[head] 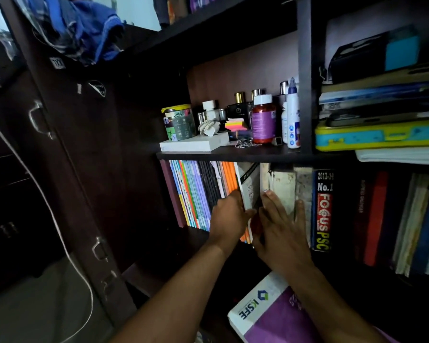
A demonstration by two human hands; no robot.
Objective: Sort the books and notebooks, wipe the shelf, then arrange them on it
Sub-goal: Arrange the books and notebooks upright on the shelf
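Down on the lower shelf [233, 155], upright books stand in a packed row, and both hands reach among them. One thick dark spine [323, 209] at right reads "2013-14", "No.1" and "FOCUS PSC" in white, red and yellow letters. Left of it stand worn, pale, mottled spines [286, 186], and further left a run of thin notebooks [198, 191] in blue, teal, lilac, black and orange. Between the two groups a white book [249, 184] leans tilted, its print too blurred to read. The left hand [229, 216] lies against the thin notebooks with its fingers reaching toward the white book; whether they grip it I cannot tell. The right hand [281, 224] lies flat, fingers straight, pressed on the pale spines. Near the bottom edge lies a glossy white and purple booklet [260, 308] marked "KSFE". On the board above stand an amber plastic bottle [263, 120] with a purple label, a white tube-shaped bottle [293, 115], bright sticky notes [235, 125] and a flat white box [196, 144].
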